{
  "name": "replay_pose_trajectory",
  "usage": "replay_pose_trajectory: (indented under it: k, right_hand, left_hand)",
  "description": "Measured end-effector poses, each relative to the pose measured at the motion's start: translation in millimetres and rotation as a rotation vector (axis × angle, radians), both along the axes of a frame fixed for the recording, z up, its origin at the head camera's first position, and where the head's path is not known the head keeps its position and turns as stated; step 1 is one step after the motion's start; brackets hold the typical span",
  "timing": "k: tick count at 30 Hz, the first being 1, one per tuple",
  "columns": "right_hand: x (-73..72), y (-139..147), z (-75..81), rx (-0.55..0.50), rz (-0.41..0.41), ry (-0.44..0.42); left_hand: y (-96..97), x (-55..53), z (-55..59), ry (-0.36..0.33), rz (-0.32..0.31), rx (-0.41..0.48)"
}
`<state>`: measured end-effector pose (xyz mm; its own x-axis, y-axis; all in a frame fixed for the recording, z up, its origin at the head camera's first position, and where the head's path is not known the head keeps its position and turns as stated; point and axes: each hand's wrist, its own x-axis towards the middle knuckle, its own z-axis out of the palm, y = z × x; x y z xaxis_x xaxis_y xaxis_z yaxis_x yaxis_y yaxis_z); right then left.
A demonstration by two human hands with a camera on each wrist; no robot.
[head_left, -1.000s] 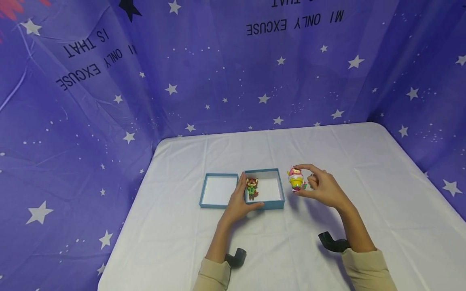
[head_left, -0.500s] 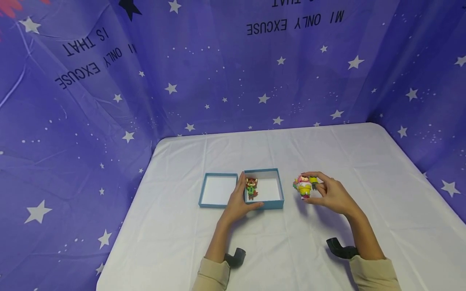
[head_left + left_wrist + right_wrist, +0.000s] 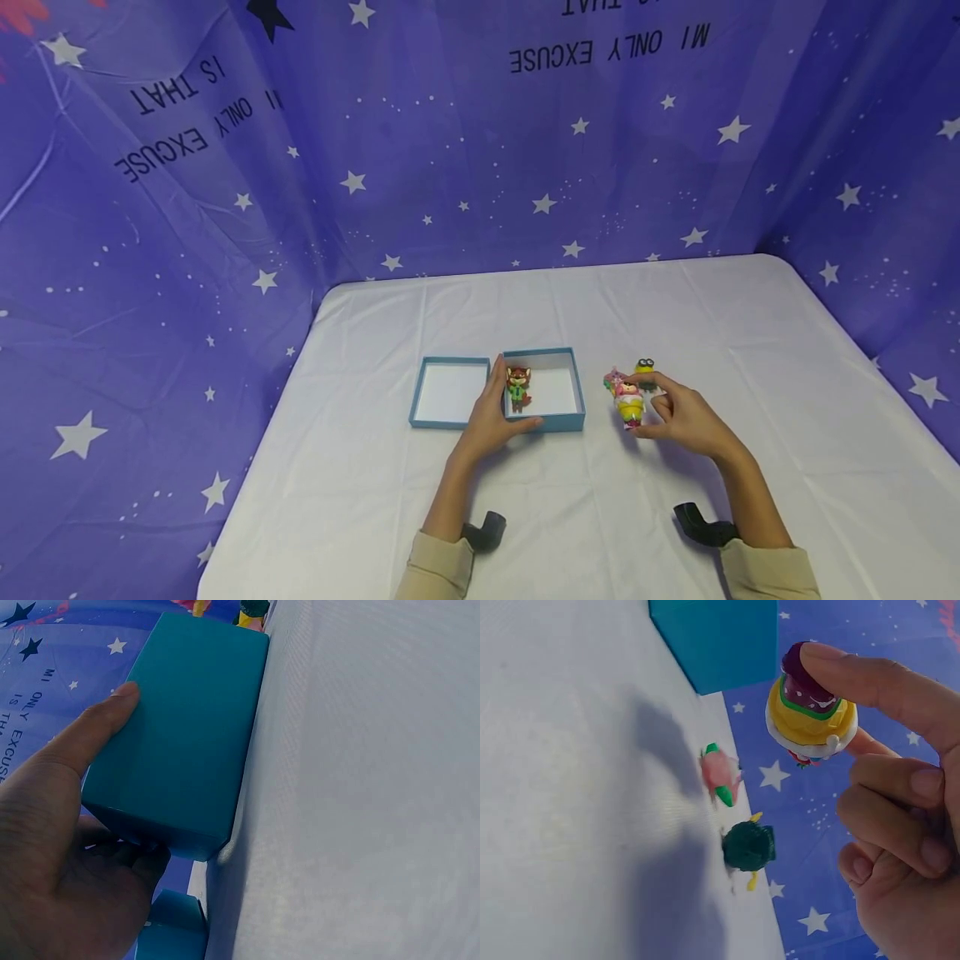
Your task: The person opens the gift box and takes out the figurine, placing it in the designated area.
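Note:
My left hand (image 3: pixel 491 423) grips the near left corner of a blue box (image 3: pixel 562 423), thumb on its near wall and fingers along its left side. A fox figurine (image 3: pixel 518 389) in green lies at the left inside this box. To the right of it, my right hand (image 3: pixel 682 421) pinches a pink and yellow figurine (image 3: pixel 630 408) between thumb and index finger, above the table. The right wrist view shows that figurine's purple base (image 3: pixel 810 682) under the thumb, with the other fingers curled in. Just behind the held figurine stand a pink figurine (image 3: pixel 612 378) and a goggled minion figurine (image 3: pixel 646 367).
A shallow blue lid (image 3: pixel 450 392), white inside, lies left of the box. The white cloth (image 3: pixel 360 467) covers the table, whose far edge meets a purple star-printed curtain (image 3: pixel 480 167).
My right hand has moved right and toward me with the pink and yellow figurine, uncovering the two figurines behind it. The left hand and the box have stayed put.

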<state>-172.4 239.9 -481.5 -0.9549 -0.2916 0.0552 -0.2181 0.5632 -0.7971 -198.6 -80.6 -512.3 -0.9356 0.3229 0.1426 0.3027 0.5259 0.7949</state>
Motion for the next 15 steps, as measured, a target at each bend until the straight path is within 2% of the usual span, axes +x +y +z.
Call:
replay_pose_trajectory:
  k: [15]
  right_hand:
    - [1.4,3,-18.5,0.031,0.035,-0.075]
  left_hand:
    - [-0.4,-1.2,-0.7,0.017,-0.008,0.012]
